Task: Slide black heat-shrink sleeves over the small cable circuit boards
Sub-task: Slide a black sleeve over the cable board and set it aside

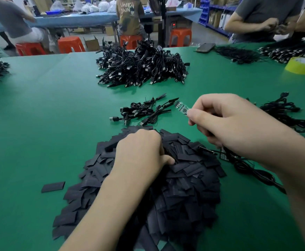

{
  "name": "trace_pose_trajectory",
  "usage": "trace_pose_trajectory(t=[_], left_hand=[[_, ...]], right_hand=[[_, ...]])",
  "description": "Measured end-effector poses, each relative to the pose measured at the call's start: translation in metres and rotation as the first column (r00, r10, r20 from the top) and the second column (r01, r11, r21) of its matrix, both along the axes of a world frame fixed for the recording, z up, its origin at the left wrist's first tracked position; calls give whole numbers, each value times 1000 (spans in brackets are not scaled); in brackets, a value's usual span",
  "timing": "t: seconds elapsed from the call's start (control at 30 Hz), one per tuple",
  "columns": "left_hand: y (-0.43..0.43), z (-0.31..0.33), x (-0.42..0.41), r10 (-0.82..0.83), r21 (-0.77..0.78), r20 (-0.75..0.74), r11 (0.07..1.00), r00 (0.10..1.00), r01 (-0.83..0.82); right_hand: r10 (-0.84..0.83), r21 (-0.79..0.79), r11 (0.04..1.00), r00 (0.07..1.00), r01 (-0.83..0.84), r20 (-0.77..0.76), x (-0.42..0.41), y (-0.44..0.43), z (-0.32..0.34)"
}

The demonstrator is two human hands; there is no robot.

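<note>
Pinching a small circuit board (181,108) between thumb and forefinger, the right hand (227,124) is hovering above the green table (48,115), with the board's bare end pointing far and left. Its other fingers are curling inward. A black cable (253,171) is trailing out from beneath it toward the near right, past what looks like a second board (223,155) lying at the heap's right edge.

The left hand (142,153) is resting knuckles-up on the heap of black heat-shrink sleeves (184,178), its fingers digging down into the flat pieces and its thumb pointing right. Whether it is actually gripping a sleeve I cannot tell, since the fingertips are hiding in the heap. The heap is spreading across the near middle of the table, under both forearms.

One stray sleeve (53,186) is lying apart, just left of the heap. Just beyond the heap, a small bunch of USB cables (144,111) is lying between the hands and a large pile of USB cables (142,66) farther off. More cables (284,113) are lying right of the right hand. At the far right a roll of yellow-green tape (301,65) is sitting, and a phone (205,47) is lying left of it near the table's far edge. Other people are sitting on red stools (180,37) beyond.
</note>
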State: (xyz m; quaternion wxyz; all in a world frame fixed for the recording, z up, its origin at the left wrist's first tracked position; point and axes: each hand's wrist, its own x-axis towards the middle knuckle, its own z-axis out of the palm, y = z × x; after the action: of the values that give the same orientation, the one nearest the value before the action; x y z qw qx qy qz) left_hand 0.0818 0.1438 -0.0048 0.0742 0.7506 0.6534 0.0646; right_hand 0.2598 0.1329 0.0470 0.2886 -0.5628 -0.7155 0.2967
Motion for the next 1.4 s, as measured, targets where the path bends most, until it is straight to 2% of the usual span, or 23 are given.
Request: trace_pose_trajectory(t=[0.3,0.43,0.5,0.57,0.63,0.73,0.87,1.0,1.3,1.4], left_hand=[[0,-1,0,-34,19,33,999,999,33],[4,21,-27,-83,-81,278,991,957,110],[2,36,-40,-131,-64,457,982,880,180],[-2,48,-47,-142,-49,681,970,719,238],[-5,53,-49,-139,-29,796,964,589,265],[-6,54,-48,-149,-35,823,950,548,311],[-6,53,-53,-78,-150,883,888,463,435],[-6,51,-54,-44,-191,900,855,433,483],[-2,43,-55,-45,-204,894,844,446,496],[0,44,-57,-96,-132,884,887,457,443]], right_hand=[[19,-44,999,1000,-19,8,3,-3,2],[14,-86,996,1000,-13,11,3,-3,1],[49,-83,995,998,-47,32,2,-4,0],[104,-80,992,994,-102,27,-1,-5,0],[133,-78,987,989,-137,-56,-2,-6,1],[134,-17,990,986,-137,-102,-1,-5,4],[150,139,979,989,-150,9,-2,-7,8],[174,253,949,982,-187,76,-6,-11,12],[232,329,892,940,-309,252,-9,-14,17],[223,256,933,965,-252,135,-5,-14,17]])
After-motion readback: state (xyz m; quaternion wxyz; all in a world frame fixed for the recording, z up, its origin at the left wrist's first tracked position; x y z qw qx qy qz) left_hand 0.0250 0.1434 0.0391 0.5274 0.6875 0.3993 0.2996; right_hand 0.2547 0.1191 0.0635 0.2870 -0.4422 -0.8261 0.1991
